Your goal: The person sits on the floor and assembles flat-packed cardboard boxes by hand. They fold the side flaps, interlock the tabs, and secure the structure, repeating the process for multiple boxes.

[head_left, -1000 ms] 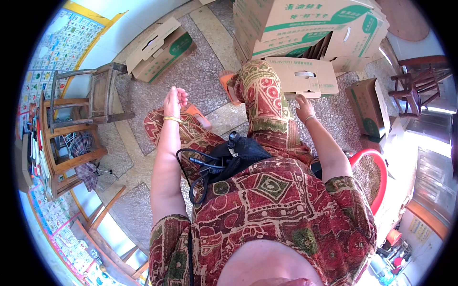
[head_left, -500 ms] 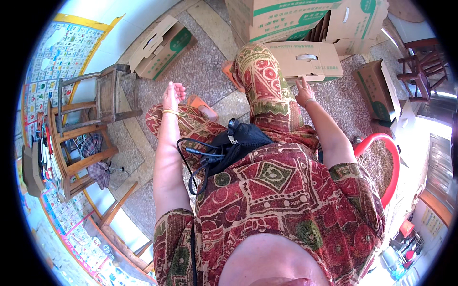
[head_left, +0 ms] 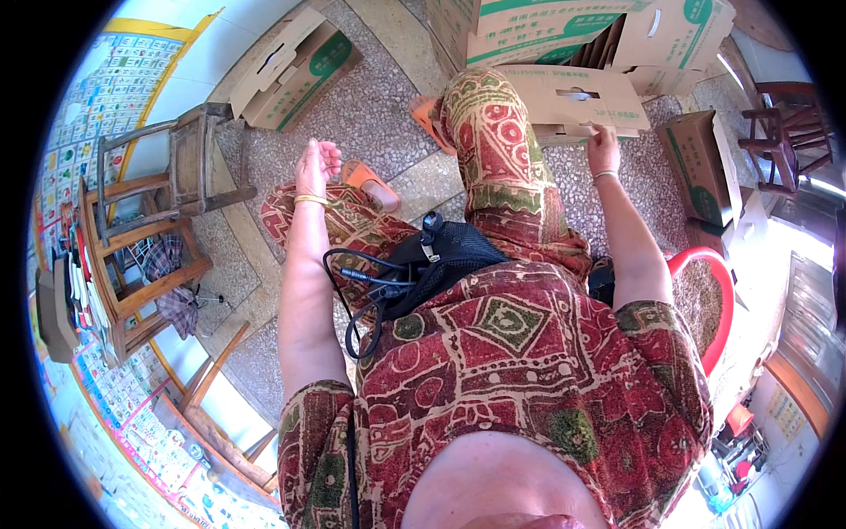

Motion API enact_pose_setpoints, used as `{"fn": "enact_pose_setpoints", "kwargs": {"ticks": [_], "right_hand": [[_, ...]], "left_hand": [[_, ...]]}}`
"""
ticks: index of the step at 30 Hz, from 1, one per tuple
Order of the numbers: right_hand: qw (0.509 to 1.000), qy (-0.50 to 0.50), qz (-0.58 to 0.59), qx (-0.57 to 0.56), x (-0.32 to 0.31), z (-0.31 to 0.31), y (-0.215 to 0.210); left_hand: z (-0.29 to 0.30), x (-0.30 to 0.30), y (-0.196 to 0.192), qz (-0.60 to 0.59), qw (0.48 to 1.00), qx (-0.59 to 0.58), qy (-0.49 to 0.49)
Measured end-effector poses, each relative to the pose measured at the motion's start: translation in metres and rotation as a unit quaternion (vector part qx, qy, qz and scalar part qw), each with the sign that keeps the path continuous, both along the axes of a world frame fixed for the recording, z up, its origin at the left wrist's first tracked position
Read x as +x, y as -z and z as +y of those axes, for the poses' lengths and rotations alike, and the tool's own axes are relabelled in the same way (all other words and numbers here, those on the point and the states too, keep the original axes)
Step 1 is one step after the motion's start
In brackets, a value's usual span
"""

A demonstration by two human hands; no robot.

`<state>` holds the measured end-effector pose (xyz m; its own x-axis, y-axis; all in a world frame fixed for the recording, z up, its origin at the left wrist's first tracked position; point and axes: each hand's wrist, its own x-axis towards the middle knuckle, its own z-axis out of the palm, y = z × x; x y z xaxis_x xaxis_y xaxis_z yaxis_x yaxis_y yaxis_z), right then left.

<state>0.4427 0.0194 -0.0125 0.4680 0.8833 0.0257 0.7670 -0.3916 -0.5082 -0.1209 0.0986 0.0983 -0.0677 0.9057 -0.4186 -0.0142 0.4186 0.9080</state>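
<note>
My right hand (head_left: 604, 152) is at the near edge of a flat, closed brown cardboard box (head_left: 546, 91) with green print and a handle slot in its top. Its fingers are bent together over the edge flap; the undersides of the fingertips are hidden. To the left, my left hand (head_left: 318, 164) is held in the air above my bent leg. Its fingers are loosely curled and apart from the thumb, with nothing in them. A yellow bangle (head_left: 310, 199) circles the left wrist.
Larger cardboard boxes (head_left: 529, 25) stand behind the flat one. Other cartons sit at the far left (head_left: 300, 75) and right (head_left: 701, 167). A wooden chair (head_left: 189, 167) is at left, a dark chair (head_left: 780, 141) at right. Beside my right arm stands a red-rimmed round container (head_left: 724, 300).
My right hand has shifted right along the box's near edge, and its fingers have bent. The handle slot's white opening now looks dark. The left hand has barely moved.
</note>
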Motion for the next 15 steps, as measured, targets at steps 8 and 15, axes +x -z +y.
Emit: {"fn": "enact_pose_setpoints", "kwargs": {"ticks": [8,15], "right_hand": [[0.994,-0.057,-0.076,-0.055,0.017,0.003,0.011],[0.998,-0.03,-0.006,-0.051,-0.003,-0.005,0.023]], "left_hand": [[0.001,0.019,-0.013,-0.002,1.0,-0.004,0.011],[0.009,0.013,-0.014,0.039,0.998,-0.037,0.033]]}}
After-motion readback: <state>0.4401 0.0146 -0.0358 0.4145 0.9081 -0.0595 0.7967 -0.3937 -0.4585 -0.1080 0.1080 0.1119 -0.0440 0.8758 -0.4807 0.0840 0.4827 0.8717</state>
